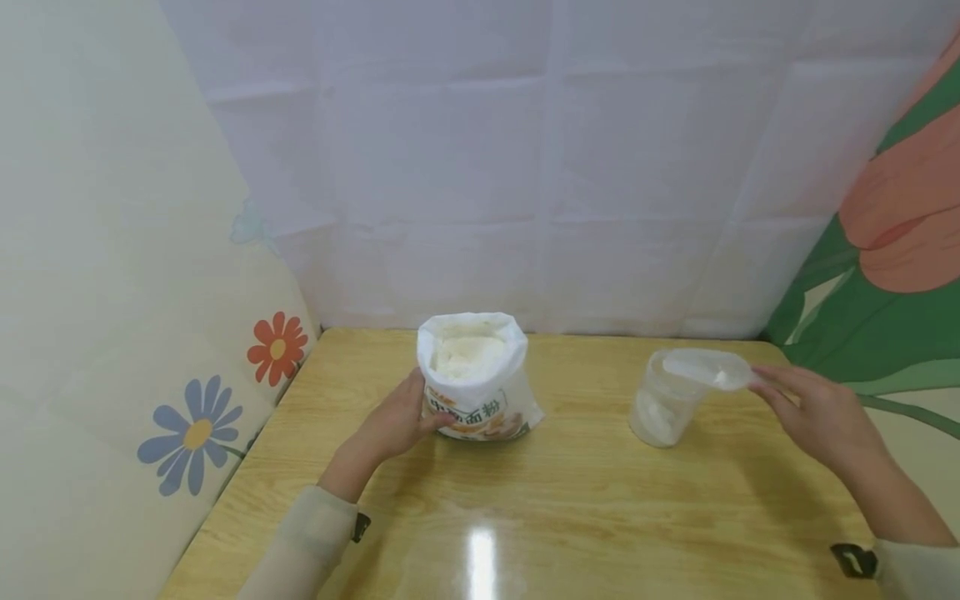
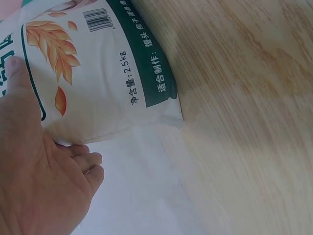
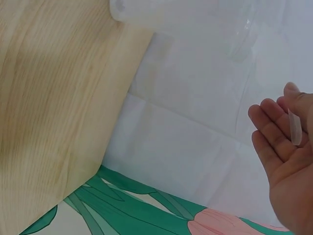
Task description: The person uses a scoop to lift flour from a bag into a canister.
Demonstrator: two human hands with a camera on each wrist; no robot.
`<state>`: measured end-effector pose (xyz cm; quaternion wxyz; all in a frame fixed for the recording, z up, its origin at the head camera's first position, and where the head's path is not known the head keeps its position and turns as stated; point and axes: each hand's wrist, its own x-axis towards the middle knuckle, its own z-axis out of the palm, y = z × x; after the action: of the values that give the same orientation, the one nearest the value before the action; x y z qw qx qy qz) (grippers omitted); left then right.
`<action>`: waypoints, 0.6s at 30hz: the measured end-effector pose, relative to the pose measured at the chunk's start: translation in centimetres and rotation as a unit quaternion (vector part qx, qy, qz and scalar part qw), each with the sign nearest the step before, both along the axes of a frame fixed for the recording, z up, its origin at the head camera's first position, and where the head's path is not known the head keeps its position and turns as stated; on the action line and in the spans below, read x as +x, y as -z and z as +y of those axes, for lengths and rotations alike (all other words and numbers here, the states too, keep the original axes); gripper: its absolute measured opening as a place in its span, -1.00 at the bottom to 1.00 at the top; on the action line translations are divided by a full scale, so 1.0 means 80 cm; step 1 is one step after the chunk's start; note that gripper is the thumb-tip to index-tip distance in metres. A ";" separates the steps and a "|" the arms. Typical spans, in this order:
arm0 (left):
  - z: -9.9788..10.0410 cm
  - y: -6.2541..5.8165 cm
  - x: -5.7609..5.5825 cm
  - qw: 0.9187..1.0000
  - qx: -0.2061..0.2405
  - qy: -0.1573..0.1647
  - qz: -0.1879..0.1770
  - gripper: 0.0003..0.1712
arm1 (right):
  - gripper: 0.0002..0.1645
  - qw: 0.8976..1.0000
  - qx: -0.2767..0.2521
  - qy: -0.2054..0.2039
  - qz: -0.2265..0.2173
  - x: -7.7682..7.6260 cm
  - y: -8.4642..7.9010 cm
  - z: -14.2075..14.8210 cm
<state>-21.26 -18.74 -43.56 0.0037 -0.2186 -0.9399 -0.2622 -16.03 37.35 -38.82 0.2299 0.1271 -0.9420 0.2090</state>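
A white bag of flour [image 1: 491, 408] stands open-topped on the table, with pale flour [image 1: 468, 354] visible inside. My left hand [image 1: 393, 417] holds its left side, thumb on the printed front and the other fingers around the side and partly hidden. To the right stands a clear jar [image 1: 648, 417] with some white flour at the bottom. Over its mouth is a translucent scoop [image 1: 705, 368], tilted toward the jar. My right hand [image 1: 821, 425] pinches the scoop's handle, whose end [image 3: 295, 128] shows against the palm in the right wrist view.
The wooden table [image 1: 570, 508] has a white cloth [image 1: 450, 167] hanging behind its back edge. Flower-patterned cloths, with a blue flower [image 1: 197, 435] on the left and a large pink tulip [image 1: 907, 217] on the right, flank it.
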 end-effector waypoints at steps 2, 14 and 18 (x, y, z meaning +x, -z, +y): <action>0.000 0.000 0.001 1.000 0.001 -0.001 0.000 0.17 | -0.65 1.000 -0.009 -0.001 0.019 0.000 -0.001 -0.002; 0.000 0.000 0.000 1.000 -0.002 -0.006 0.004 0.15 | -0.70 0.991 0.009 -0.056 0.125 -0.020 -0.032 -0.047; 0.000 0.000 0.001 1.000 0.002 -0.004 0.003 0.15 | -0.67 0.987 0.014 -0.089 0.130 -0.027 -0.046 -0.071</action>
<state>-21.22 -18.71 -43.59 0.0081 -0.2157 -0.9402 -0.2634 -18.19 31.67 -35.12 0.3289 0.2400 -0.8918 0.1972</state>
